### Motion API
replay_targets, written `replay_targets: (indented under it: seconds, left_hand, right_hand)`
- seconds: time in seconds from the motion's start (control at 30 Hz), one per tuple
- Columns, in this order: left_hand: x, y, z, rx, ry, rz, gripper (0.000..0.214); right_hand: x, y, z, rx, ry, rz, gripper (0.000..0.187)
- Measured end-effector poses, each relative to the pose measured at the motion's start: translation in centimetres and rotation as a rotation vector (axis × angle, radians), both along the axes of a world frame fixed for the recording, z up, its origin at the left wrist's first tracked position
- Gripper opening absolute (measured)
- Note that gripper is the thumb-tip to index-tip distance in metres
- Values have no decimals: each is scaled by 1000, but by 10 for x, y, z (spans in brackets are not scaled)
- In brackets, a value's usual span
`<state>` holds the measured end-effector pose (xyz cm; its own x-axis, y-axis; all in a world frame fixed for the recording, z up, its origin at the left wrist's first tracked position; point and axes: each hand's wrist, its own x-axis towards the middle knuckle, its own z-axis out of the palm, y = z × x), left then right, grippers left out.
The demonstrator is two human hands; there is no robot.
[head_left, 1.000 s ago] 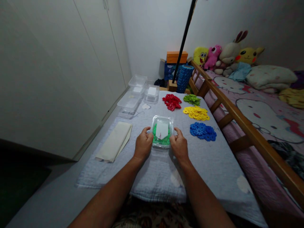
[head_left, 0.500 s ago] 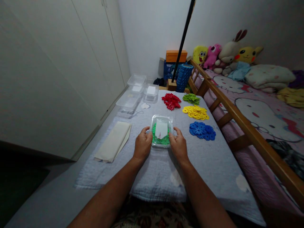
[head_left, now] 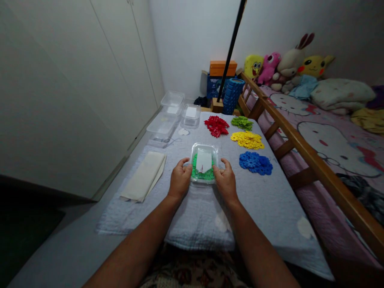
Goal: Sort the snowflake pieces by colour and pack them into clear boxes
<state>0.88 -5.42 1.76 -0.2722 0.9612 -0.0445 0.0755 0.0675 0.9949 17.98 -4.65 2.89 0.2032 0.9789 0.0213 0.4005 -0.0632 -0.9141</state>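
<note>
A clear plastic container [head_left: 204, 146] sits in front of me at the middle of the cloth-covered table. Green pieces [head_left: 197, 175] show through it, and a white label [head_left: 204, 160] covers its centre. My left hand [head_left: 180, 177] is closed on its left side, thumb along the near left edge. On the opposite side my right hand [head_left: 225, 178] grips the right edge with its thumb, the index finger raised a little off the wall. The undersides of both hands' fingers are partly hidden.
Blue flower-shaped pieces [head_left: 255, 163], yellow ones [head_left: 247, 140], light green ones [head_left: 242, 123] and red ones [head_left: 216, 126] lie in piles to the right and back. Several clear containers [head_left: 162, 127] stand back left. A folded cream cloth [head_left: 144, 176] lies left. A wooden bed rail [head_left: 288, 134] borders the right.
My right index finger has lifted slightly away from the container's side. The container and my left hand stay in place; the whole view has shifted slightly.
</note>
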Motion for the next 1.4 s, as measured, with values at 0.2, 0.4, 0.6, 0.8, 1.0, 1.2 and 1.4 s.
replay_targets:
  seconds: [0.2, 0.4, 0.6, 0.8, 1.0, 1.2, 1.4]
  left_hand:
    - [-2, -2, 1, 21, 63, -18, 52]
    - [-1, -5, 10, 21, 224, -4, 48]
    - [-1, -5, 8, 17, 229, -5, 49]
    - [-1, -5, 6, 21, 193, -7, 51]
    - [0, -5, 6, 6, 199, -14, 52]
    - [1, -7, 9, 2, 192, -5, 50]
    - [-1, -8, 6, 5, 109, 10, 49]
  right_hand:
    - [0, 0, 0, -2, -12, -2, 65]
    - [4, 2, -5, -17, -44, 33, 63]
    - [3, 3, -3, -18, -32, 48, 66]
    - [3, 3, -4, -26, -4, 40, 68]
    - [2, 2, -6, -45, 15, 31, 67]
    - [4, 3, -8, -47, 62, 50, 65]
    - [11, 5, -5, -26, 97, 26, 58]
